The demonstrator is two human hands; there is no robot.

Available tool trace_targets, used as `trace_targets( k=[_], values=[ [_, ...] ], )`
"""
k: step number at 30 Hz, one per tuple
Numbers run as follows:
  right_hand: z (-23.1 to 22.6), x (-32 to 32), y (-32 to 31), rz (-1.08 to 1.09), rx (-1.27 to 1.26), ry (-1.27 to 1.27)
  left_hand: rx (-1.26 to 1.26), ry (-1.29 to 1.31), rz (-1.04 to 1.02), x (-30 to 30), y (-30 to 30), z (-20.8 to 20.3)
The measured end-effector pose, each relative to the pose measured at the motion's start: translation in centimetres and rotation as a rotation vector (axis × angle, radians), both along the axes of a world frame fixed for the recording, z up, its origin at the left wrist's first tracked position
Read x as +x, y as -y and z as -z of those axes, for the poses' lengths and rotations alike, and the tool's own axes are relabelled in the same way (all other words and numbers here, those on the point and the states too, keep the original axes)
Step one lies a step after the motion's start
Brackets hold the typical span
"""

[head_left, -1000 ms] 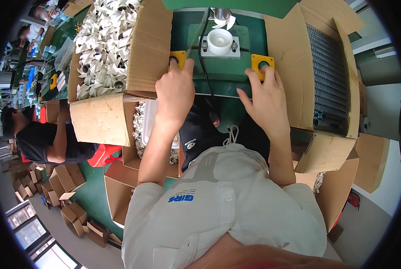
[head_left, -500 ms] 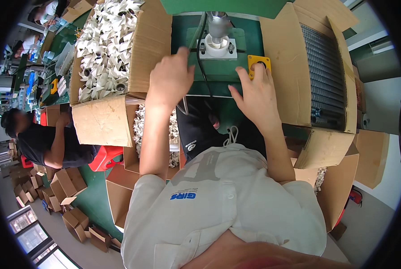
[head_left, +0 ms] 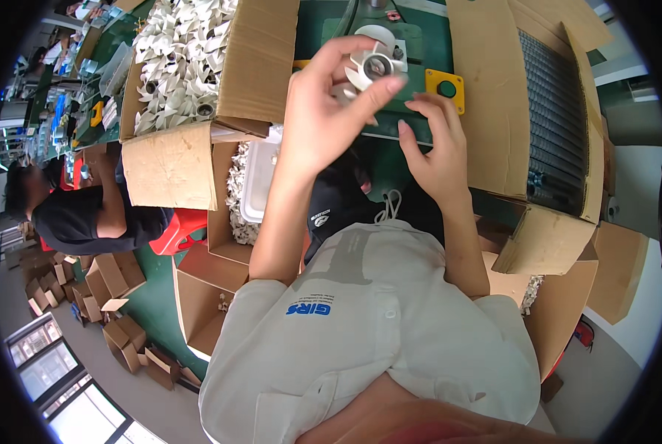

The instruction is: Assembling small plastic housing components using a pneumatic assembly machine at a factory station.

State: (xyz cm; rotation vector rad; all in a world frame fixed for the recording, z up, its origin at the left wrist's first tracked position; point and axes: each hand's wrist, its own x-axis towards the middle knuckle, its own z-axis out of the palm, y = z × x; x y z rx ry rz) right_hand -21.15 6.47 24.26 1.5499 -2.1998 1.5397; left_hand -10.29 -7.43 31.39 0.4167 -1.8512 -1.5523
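Note:
My left hand (head_left: pixel 322 111) grips a small white fan wheel (head_left: pixel 355 78) with a dark ring at its hub, fingers and thumb around its blades. It is held up in front of the press fixture (head_left: pixel 376 34), whose white round seat and metal plate show partly behind it. My right hand (head_left: pixel 438 148) is open and holds nothing, its fingers loosely bent and thumb apart. Just beyond those fingertips sits a yellow control box (head_left: pixel 444 87) with a dark green round button; whether they touch it I cannot tell.
On the left a cardboard box (head_left: pixel 261 66) is heaped with white fan wheels (head_left: pixel 186 55). At the right, another carton (head_left: pixel 486 111) holds rows of grey metal parts (head_left: pixel 553 111). Below the left box are a white tray (head_left: pixel 257 181) and more cartons. A co-worker (head_left: pixel 79 207) sits far left.
My left hand has moved right, to the front of the press, and now holds a fan wheel. My right hand has drawn back from the yellow box. The head view has shifted slightly.

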Motion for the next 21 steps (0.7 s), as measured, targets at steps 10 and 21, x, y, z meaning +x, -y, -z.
trace_targets(
  k=[10,21],
  values=[
    [-0.4,2.5,1.3,-0.282,-0.071,0.121,0.012,-0.281,-0.013,5.9,-3.3,0.0],
    [6.2,3.8,-3.4,-0.436,0.358,0.226,0.646,0.131,-0.346,14.3,-7.4,10.9]
  ],
)
